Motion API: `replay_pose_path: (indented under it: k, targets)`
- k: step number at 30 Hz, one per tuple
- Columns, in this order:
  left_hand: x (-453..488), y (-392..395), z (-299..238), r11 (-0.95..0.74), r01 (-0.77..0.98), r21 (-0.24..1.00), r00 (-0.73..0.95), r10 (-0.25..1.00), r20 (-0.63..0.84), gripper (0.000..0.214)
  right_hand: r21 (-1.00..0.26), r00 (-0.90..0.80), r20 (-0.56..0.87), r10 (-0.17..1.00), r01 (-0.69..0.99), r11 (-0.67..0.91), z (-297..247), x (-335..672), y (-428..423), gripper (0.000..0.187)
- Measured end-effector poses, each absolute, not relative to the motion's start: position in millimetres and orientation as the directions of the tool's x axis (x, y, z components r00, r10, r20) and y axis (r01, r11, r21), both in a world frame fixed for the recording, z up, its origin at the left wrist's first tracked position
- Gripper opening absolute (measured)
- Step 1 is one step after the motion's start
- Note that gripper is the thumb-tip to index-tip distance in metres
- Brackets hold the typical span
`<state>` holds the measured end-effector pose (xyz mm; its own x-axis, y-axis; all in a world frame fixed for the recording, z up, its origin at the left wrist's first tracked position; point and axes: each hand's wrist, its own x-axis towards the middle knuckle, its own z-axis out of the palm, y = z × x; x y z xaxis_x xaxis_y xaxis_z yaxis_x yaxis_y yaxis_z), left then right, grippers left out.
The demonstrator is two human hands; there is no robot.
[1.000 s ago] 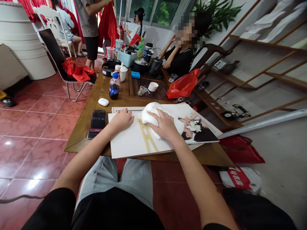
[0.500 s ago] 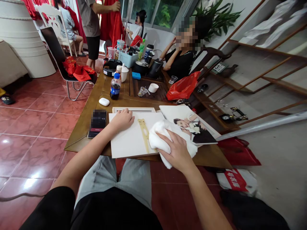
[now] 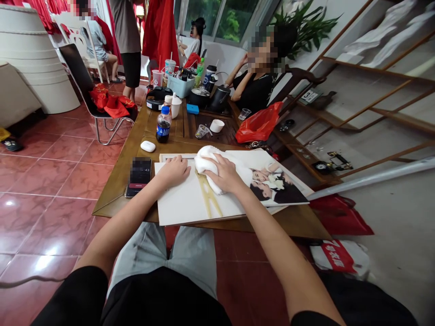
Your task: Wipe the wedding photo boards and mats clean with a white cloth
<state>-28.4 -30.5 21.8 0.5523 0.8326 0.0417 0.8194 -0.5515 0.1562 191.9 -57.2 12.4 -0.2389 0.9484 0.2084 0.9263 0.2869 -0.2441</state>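
Observation:
My left hand (image 3: 176, 170) lies flat, fingers stretched, on the upper left part of a white board (image 3: 180, 203) at the table's front edge. In my right hand (image 3: 222, 172) is a bunched white cloth (image 3: 208, 159), pressed onto the board near its far edge. A yellowish forked shape (image 3: 208, 197) shows on the board; the cloth covers its upper end. To the right, a photo panel (image 3: 288, 188) with a picture of people lies partly behind my right hand and the cloth. A pale frame (image 3: 165, 156) shows beyond the board.
On the wooden table (image 3: 113, 194) are a phone (image 3: 138, 176), a white earbud case (image 3: 148, 146), a cola bottle (image 3: 163, 124), a paper cup (image 3: 216, 126) and a red plastic bag (image 3: 260, 123). A person (image 3: 256, 81) sits across the table at right. Wooden shelves (image 3: 367, 86) flank the right side.
My right hand has slid the cloth away from me and to the left over the board, uncovering the lower end of the yellowish shape. My left hand has stayed put.

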Motion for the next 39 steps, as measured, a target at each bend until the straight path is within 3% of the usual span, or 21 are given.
replay_pose_path:
  k: [11,27,33,39]
  targets:
    - [-27,-33,22,-0.535,0.834,0.132,0.536,0.844,0.033,0.04,-0.226,-0.443,0.19,0.876,0.849,0.478,13,192,-73,0.054]
    - [-28,-32,20,-0.537,0.832,0.142,0.532,0.844,0.074,0.043,-0.089,-0.526,0.202,0.826,0.83,0.551,1,206,-188,0.064]
    - [-29,-32,19,-0.531,0.84,0.112,0.527,0.847,0.067,0.04,-0.073,-0.509,0.218,0.833,0.842,0.534,1,200,-196,0.064]
    - [-28,-32,21,-0.535,0.836,0.123,0.533,0.844,0.056,0.039,-0.092,-0.393,0.146,0.908,0.909,0.408,15,178,-171,0.06]
